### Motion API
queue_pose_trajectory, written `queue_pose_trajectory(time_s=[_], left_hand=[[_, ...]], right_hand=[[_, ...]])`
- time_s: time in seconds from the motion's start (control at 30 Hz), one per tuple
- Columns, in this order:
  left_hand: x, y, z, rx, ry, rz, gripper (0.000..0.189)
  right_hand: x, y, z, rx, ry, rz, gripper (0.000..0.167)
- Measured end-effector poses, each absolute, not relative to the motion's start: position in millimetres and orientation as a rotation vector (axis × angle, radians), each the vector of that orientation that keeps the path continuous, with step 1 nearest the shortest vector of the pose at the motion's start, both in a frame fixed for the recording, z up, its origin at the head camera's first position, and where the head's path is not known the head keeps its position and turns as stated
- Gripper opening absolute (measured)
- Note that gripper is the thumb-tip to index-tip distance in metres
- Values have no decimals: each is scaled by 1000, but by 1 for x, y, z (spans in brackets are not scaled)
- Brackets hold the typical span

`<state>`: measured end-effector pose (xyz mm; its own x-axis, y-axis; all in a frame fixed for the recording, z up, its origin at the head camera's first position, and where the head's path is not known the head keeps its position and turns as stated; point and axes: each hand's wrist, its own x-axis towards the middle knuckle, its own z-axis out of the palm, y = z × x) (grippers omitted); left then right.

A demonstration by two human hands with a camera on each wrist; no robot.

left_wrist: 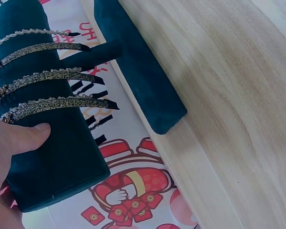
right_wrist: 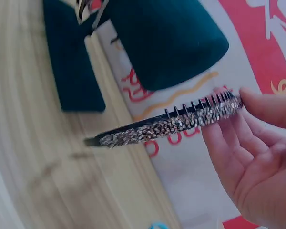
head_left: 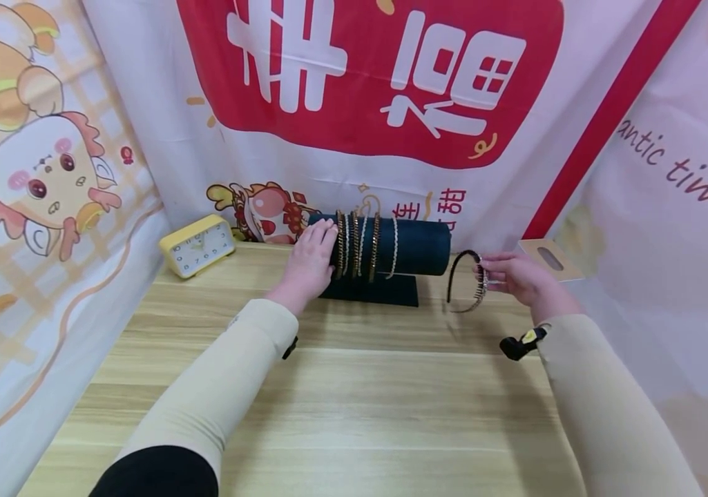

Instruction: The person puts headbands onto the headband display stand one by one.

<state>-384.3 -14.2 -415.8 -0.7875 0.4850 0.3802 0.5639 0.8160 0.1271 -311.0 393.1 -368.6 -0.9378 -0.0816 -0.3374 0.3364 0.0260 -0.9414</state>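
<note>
A dark teal padded roll on a flat base, a headband display stand (head_left: 425, 247), stands at the back of the table. Several headbands (left_wrist: 62, 76), some gold-beaded and some silvery, hang over its left and middle part. My left hand (head_left: 313, 259) holds the roll's left end, its thumb (left_wrist: 31, 136) pressed on the cloth beside the nearest headband. Off the right end of the roll, my right hand (head_left: 524, 276) pinches a black toothed headband (right_wrist: 157, 131) with a sparkling beaded outer face. Its ends hang free above the table.
A yellow-framed clock (head_left: 201, 247) stands at the table's back left. Behind my right hand is a tan piece with an oval hole (head_left: 568, 269), partly hidden. Printed cloth hangs (head_left: 354, 145) close behind the stand and on both sides. Pale wood tabletop (head_left: 366, 400) stretches in front.
</note>
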Motion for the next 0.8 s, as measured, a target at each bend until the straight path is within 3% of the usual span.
queue_pose_trajectory(time_s=[0.33,0.8], left_hand=[[-383,-13,-417,-789,-2665,-323,70],[-383,-14,-417,-795,-2656,-337,70]], right_hand=[[-313,362,-351,376,1849,-2398,22],[-323,334,-349,575,1930,-2394,41]])
